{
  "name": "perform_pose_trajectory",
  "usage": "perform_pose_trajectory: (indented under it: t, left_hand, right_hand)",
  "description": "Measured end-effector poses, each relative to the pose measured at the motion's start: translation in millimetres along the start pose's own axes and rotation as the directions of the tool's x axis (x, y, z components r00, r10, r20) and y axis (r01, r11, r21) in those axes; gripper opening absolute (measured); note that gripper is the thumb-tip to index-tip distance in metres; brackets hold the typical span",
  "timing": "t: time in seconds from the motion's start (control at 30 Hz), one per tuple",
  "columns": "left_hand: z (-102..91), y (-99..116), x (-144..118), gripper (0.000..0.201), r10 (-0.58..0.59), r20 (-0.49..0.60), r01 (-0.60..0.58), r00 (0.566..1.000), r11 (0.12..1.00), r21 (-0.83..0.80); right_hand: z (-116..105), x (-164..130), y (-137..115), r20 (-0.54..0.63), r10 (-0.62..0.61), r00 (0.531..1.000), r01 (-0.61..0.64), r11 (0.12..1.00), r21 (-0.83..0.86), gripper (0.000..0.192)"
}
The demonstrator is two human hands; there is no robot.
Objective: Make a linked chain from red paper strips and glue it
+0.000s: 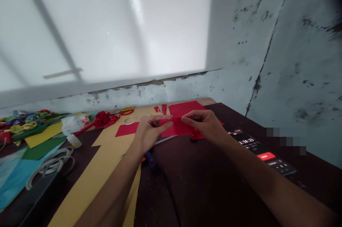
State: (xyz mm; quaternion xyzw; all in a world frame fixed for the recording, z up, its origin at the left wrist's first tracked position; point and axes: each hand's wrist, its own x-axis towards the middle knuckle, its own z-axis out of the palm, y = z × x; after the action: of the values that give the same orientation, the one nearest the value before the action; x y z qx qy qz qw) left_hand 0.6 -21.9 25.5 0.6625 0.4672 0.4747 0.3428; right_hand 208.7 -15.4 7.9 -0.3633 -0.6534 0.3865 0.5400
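Above the dark table, my left hand and my right hand pinch a small piece of red paper between them, thumbs against fingertips. The piece blends with the red material behind it, so its edges are hard to make out. Beyond my hands lies a larger red sheet. A small red rolled or bunched piece sits under my right hand. Left of my left hand is another flat red piece. Below that wrist lies a blue tool with a dark cord.
Yellow-handled scissors, a silver ring and a red flower-like bundle lie at the back. Tan paper runs along the left, near a coiled white cable and a small bottle. A lit phone rests at right.
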Motion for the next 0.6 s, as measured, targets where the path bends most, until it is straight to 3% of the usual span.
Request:
perform_pose_trajectory:
  t: [0.6]
  left_hand:
    - [-3.0,-6.3,3.3,0.033,0.072,-0.037,-0.076,0.997,0.991,-0.106]
  right_hand:
    - [-4.3,1.2,2.2,-0.032,-0.006,0.999,0.006,1.0,0.001,0.026]
